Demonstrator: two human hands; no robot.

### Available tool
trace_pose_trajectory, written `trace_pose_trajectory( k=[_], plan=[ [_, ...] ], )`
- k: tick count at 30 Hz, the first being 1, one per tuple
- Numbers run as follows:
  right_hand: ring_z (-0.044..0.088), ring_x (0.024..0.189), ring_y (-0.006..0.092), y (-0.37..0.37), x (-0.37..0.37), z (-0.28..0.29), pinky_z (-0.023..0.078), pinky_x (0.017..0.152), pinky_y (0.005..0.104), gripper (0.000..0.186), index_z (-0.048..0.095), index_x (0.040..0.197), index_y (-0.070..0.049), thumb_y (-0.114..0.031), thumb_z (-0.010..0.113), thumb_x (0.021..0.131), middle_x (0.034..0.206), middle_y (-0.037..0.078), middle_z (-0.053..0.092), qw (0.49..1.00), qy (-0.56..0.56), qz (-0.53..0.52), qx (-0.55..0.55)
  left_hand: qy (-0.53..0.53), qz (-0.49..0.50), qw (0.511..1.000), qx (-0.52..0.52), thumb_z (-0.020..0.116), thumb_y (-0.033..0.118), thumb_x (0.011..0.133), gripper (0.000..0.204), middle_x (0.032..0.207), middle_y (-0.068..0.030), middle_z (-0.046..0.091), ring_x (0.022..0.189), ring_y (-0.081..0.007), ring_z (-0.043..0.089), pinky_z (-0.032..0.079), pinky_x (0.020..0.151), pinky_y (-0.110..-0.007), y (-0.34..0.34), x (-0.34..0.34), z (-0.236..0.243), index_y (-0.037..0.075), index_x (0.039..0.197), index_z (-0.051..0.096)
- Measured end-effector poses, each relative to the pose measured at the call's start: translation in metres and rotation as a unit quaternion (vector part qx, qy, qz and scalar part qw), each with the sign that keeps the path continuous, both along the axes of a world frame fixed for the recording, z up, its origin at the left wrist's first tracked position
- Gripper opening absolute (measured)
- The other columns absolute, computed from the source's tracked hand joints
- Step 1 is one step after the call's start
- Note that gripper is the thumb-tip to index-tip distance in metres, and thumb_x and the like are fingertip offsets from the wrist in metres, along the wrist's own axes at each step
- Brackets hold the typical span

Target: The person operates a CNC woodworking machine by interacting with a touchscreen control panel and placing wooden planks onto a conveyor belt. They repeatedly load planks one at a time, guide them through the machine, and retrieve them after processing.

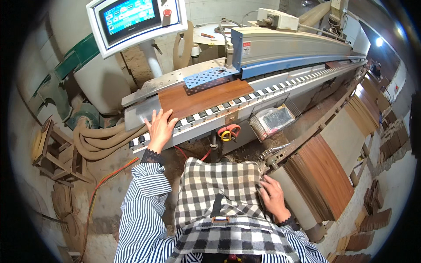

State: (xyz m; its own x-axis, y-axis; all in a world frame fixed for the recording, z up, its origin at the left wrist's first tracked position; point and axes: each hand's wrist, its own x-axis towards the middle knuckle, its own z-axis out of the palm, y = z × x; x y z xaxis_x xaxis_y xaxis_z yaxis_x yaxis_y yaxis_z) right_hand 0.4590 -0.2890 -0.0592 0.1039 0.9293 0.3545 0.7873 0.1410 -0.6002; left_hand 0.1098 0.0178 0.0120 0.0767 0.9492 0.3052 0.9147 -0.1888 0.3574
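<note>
A brown wood-grain panel (202, 97) is laid flat on the infeed end of the machine (280, 48), its long axis running along the conveyor track (263, 90) from lower left to upper right. Its far end is tucked under a blue perforated plate (209, 77); its near left corner is reached by the left hand (160, 127), which is spread flat with fingers apart, the fingertips pressed at the panel's edge. The panel lies ahead of and slightly right of that hand, so the left hand is by far the nearer.

The right hand (274, 196) is held low, well apart from the panel, loosely curled at the near edge of a stack of panels (322, 173); whether anything is pinched cannot be told. The stacked panels are thin rectangular boards showing the same brown veneer, with pale edges seen at the side.

The track is made of dark pads set between pale metal rails. A touchscreen (129, 17) in a white housing is mounted above left. Beige ribbed hoses (98, 140) are coiled below the bed, and a wire basket (272, 120) is hung from the rail. A checked apron (217, 197) and striped sleeves (140, 206) are worn.
</note>
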Motion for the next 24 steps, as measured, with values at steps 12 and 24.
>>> trace_pose_trajectory(
  k=[12, 24],
  plan=[
    [0.057, 0.117, 0.0246, -0.191, 0.185, 0.038, 0.041, 0.102, 0.0368, 0.030, 0.061, 0.122, 0.000, -0.014, 0.054, 0.097, 0.126, 0.013, 0.062, 0.834, 0.040, -0.516, 0.190, -0.274, -0.328, 0.904, -0.018, 0.056, 0.012, 0.090, 0.029, 0.108, -0.0105, 0.067, 0.100, -0.0216, 0.062, 0.047, 0.090, -0.033, -0.040, 0.227, -0.012, 0.004, 0.117, 0.064],
    [0.049, 0.126, 0.0270, -0.238, 0.243, -0.003, 0.041, 0.103, 0.0405, 0.066, 0.047, 0.138, -0.003, -0.046, 0.064, 0.090, 0.139, 0.013, 0.050, 0.667, 0.615, -0.411, 0.091, -0.394, -0.396, 0.609, -0.562, 0.044, 0.037, 0.103, 0.053, 0.139, -0.0112, 0.051, 0.125, -0.0198, 0.047, 0.037, 0.104, -0.031, -0.122, 0.438, -0.092, 0.000, 0.141, 0.042]
  ],
)
